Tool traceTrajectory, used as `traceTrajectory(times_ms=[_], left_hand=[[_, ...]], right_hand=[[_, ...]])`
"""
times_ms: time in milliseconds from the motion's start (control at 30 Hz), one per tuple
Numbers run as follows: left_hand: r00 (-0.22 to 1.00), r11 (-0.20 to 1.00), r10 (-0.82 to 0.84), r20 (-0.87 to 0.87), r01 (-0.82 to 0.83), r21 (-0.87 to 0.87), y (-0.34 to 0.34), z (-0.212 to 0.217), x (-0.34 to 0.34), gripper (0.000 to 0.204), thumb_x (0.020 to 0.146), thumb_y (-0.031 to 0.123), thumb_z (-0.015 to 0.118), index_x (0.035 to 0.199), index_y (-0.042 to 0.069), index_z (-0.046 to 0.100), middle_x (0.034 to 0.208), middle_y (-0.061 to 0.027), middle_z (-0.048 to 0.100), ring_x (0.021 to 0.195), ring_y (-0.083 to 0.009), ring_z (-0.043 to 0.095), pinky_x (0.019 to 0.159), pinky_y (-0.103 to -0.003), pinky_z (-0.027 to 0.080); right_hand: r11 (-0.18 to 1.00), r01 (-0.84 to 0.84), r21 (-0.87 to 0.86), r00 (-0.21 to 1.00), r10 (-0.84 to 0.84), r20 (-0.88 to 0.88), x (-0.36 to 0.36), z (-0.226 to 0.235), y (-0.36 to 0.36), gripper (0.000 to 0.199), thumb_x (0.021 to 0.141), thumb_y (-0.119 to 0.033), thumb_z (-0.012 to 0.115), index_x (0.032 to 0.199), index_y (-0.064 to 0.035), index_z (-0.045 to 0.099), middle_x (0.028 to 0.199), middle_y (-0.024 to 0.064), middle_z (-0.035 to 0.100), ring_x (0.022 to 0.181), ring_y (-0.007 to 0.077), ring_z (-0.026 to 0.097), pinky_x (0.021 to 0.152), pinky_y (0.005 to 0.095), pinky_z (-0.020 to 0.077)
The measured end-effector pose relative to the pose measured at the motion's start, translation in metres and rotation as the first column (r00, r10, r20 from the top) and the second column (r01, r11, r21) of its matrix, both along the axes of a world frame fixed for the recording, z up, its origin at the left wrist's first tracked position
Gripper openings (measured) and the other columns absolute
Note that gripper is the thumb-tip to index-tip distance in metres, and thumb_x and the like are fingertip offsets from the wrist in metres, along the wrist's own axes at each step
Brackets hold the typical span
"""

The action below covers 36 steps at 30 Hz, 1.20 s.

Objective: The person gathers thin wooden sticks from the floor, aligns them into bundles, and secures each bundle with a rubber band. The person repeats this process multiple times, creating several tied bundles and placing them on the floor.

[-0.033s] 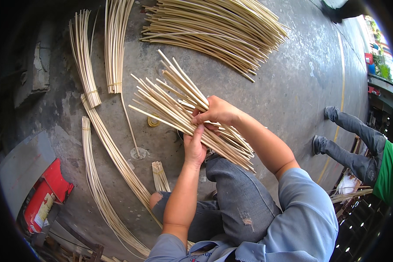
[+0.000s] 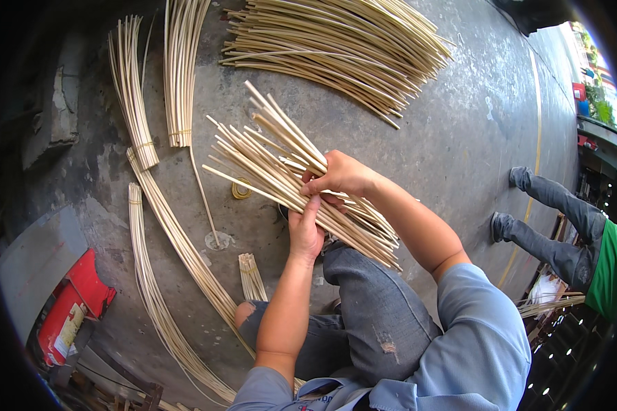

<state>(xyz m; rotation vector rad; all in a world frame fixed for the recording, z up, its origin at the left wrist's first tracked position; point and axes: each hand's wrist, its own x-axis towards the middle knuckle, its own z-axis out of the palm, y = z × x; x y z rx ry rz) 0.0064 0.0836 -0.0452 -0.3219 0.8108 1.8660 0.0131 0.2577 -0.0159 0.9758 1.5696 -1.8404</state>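
Note:
My left hand [image 2: 307, 231] is closed round a loose bunch of pale cane sticks [image 2: 260, 168], its thumb lying along the top. The bunch slants from the upper left down to above my knee. My right hand [image 2: 343, 175] grips a smaller bunch of canes [image 2: 291, 132] just above, with its fingertips against the sticks in my left hand. More canes [image 2: 373, 220] show beneath my right wrist; which bunch they belong to I cannot tell.
A large heap of canes [image 2: 336, 48] lies on the concrete floor ahead. Tied bundles [image 2: 179, 89] and long canes [image 2: 178, 233] lie to the left, near a yellow coil [image 2: 240, 189]. A short bundle [image 2: 251, 277] is by my knee. Another person's legs [image 2: 555, 202] show at right.
The tips of the smaller bunch in my right hand have dipped slightly. At the top right edge, a dark shape like a person's foot and leg has shifted. My left hand stays put.

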Motion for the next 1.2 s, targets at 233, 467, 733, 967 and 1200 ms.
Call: traceTrajectory(times_ms=[233, 467, 733, 967, 1200], left_hand=[[0.999, 0.999, -0.034, -0.016, 0.035, 0.021, -0.002, -0.003, -0.004, 0.040, 0.106, 0.022, 0.056, 0.141, 0.005, 0.046, 0.107, -0.0112, 0.066, 0.101, -0.0223, 0.068, 0.086, -0.044, 0.064], [1.000, 1.000, -0.013, 0.004, 0.013, -0.009, 0.000, -0.007, -0.005, 0.043, 0.104, 0.017, 0.057, 0.144, 0.005, 0.044, 0.117, -0.0115, 0.062, 0.108, -0.0226, 0.065, 0.088, -0.047, 0.064], [0.995, 0.992, 0.085, 0.045, -0.080, -0.102, -0.003, -0.018, -0.001, 0.045, 0.101, 0.011, 0.063, 0.143, 0.002, 0.048, 0.134, -0.0079, 0.058, 0.123, -0.0185, 0.058, 0.107, -0.036, 0.050], [0.996, 0.992, 0.071, 0.053, -0.065, -0.107, -0.004, -0.014, -0.002, 0.046, 0.103, 0.011, 0.061, 0.146, 0.004, 0.045, 0.138, -0.0084, 0.056, 0.127, -0.0202, 0.056, 0.109, -0.038, 0.048], [0.994, 0.992, 0.089, 0.067, -0.082, -0.098, -0.005, -0.014, -0.004, 0.047, 0.101, 0.010, 0.064, 0.144, 0.002, 0.048, 0.138, -0.0075, 0.056, 0.127, -0.0183, 0.056, 0.109, -0.036, 0.047]], right_hand=[[0.998, -0.048, -0.043, 0.999, 0.048, -0.021, -0.006, -0.004, 0.006, 0.025, 0.078, -0.017, 0.086, 0.090, 0.0005, 0.072, 0.073, 0.0046, 0.068, 0.059, 0.0101, 0.058, 0.054, 0.0288, 0.0471], [0.995, 0.033, -0.089, 0.998, -0.039, -0.058, -0.005, -0.009, 0.003, 0.025, 0.078, -0.018, 0.084, 0.090, 0.0009, 0.072, 0.072, 0.0052, 0.068, 0.057, 0.0118, 0.058, 0.051, 0.0290, 0.0450], [0.996, 0.075, -0.049, 0.994, -0.078, -0.077, -0.001, -0.013, 0.002, 0.037, 0.078, -0.022, 0.084, 0.105, 0.0013, 0.075, 0.088, 0.0080, 0.074, 0.076, 0.0149, 0.067, 0.071, 0.0306, 0.0537], [0.995, 0.081, -0.050, 0.993, -0.085, -0.079, 0.000, -0.015, 0.004, 0.038, 0.080, -0.019, 0.085, 0.111, 0.0015, 0.074, 0.094, 0.0083, 0.076, 0.081, 0.0147, 0.069, 0.076, 0.0305, 0.0557], [0.992, 0.094, -0.080, 0.993, -0.099, -0.067, 0.000, -0.016, 0.003, 0.038, 0.080, -0.018, 0.086, 0.111, 0.0013, 0.074, 0.095, 0.0083, 0.076, 0.084, 0.0146, 0.069, 0.079, 0.0306, 0.0561]])
